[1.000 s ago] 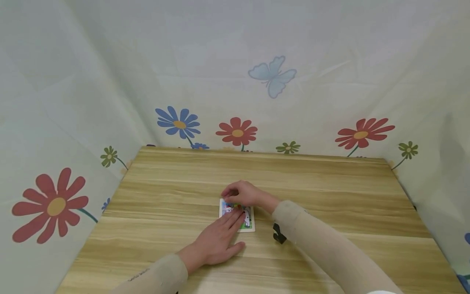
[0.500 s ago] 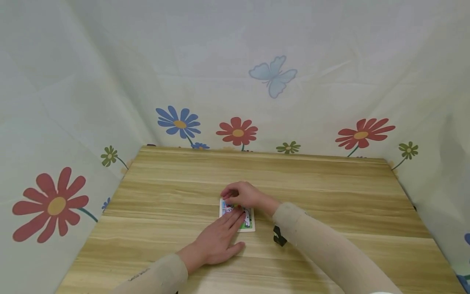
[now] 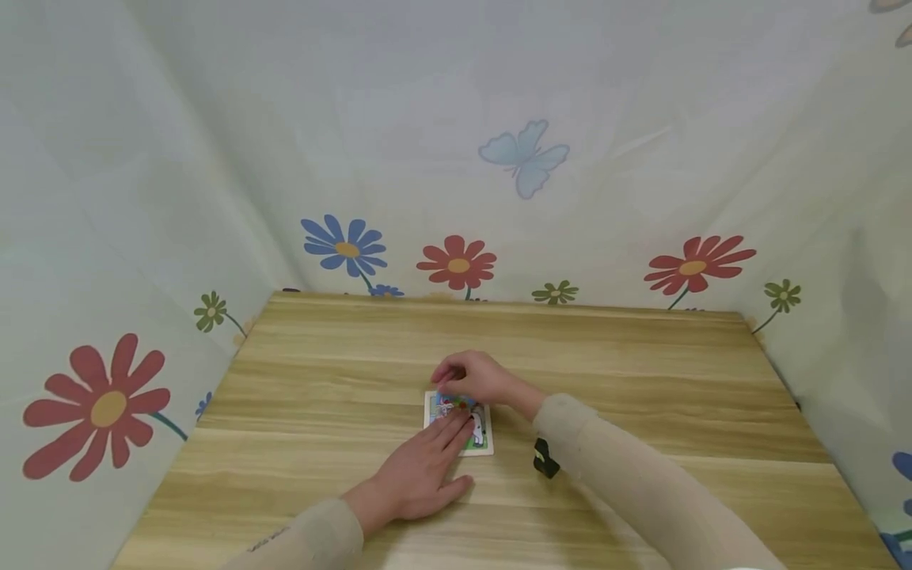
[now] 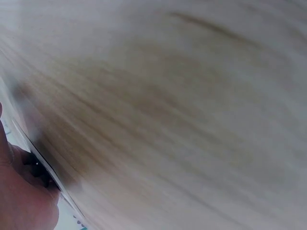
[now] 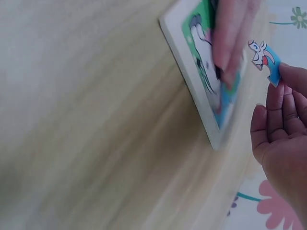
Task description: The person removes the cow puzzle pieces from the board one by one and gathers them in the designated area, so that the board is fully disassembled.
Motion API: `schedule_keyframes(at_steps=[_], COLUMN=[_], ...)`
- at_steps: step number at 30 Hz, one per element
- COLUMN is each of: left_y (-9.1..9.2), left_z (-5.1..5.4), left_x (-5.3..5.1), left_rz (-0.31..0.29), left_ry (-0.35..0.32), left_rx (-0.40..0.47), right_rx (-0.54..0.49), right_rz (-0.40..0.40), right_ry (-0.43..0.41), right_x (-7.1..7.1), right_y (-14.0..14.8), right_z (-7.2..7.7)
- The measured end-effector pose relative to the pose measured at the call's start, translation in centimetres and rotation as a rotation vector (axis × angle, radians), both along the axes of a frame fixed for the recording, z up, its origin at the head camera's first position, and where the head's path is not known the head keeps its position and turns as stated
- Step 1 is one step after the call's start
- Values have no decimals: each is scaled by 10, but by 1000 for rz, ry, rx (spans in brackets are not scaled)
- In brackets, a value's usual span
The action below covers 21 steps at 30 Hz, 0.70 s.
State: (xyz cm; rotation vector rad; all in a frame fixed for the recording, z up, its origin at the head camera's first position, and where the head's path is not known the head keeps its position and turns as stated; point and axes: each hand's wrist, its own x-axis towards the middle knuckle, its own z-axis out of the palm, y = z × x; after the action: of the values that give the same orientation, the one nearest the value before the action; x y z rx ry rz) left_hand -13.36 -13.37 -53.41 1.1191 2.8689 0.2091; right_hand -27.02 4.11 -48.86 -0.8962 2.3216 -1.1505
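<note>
A small picture puzzle board [image 3: 488, 448] with a white rim lies on the table. My left hand [image 3: 416, 477] rests on it with its fingers stretched out, covering part of the picture, where a white cartoon animal shows. At the board's far edge is my right hand [image 3: 476, 378]. In the right wrist view that hand [image 5: 288, 117] pinches a blue jigsaw piece [image 5: 273, 64] with a white animal face between thumb and fingertips, held up from the board [image 5: 192, 84]. Only part of a hand [image 4: 29, 201] shows at the lower left of the left wrist view.
The wood-grain table [image 3: 342, 340] stretches around the board. A flower-printed cloth [image 3: 399, 119] rises behind it and at both sides. A small black object [image 3: 545, 457] sits beside the right cuff.
The head view has tilted slightly, so the backdrop and table sit a little lower. Both hands keep nearly the same place and pose at the board.
</note>
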Motion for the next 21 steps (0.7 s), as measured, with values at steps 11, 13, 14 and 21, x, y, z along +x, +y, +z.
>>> schedule_keyframes(at_steps=[11, 13, 14, 21], left_y=[-1, -2, -2, -4], left_z=[1, 1, 0, -1], left_x=[1, 1, 0, -2], left_rz=[-1, -7, -9, -21], left_ry=[-9, -2, 1, -4], left_rx=[5, 15, 18, 3], right_rx=[9, 8, 8, 4], right_rz=[-55, -63, -70, -99], right_ry=[54, 58, 55, 57], right_x=[-20, -22, -23, -29], right_y=[54, 64, 69, 97], right_z=[14, 14, 14, 12])
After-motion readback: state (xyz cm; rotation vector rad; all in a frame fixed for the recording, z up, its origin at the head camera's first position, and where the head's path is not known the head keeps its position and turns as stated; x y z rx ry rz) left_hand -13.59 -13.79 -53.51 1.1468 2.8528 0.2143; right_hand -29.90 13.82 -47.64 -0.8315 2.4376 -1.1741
